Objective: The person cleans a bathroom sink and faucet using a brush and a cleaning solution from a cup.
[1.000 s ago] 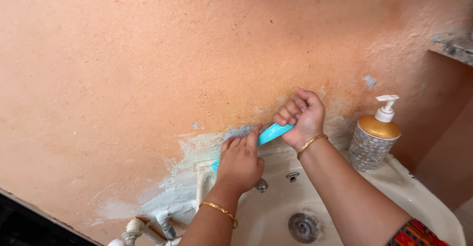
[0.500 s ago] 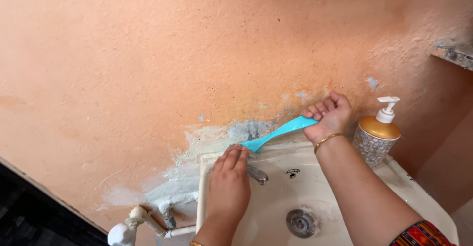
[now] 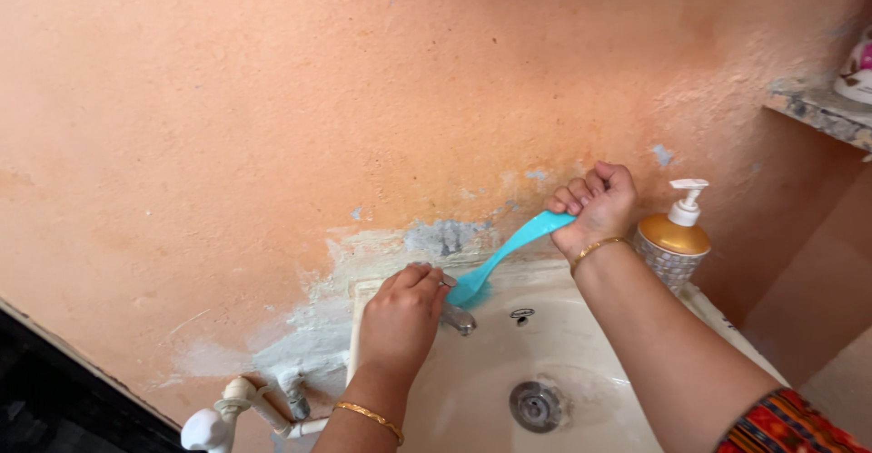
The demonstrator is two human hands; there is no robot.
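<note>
An orange plaster wall [image 3: 272, 99] fills most of the view, with patchy grey and white marks low down. Below it sits a cream sink [image 3: 581, 344] with a metal drain [image 3: 534, 405]. The right hand [image 3: 595, 203] is closed in a fist around the handle of a turquoise brush [image 3: 509, 251], whose head presses against the metal tap [image 3: 457, 317] at the sink's back edge. The left hand [image 3: 400, 317] curls over the tap, fingers closed on it. A gold-topped soap dispenser [image 3: 672, 240] stands just beside the right wrist.
</note>
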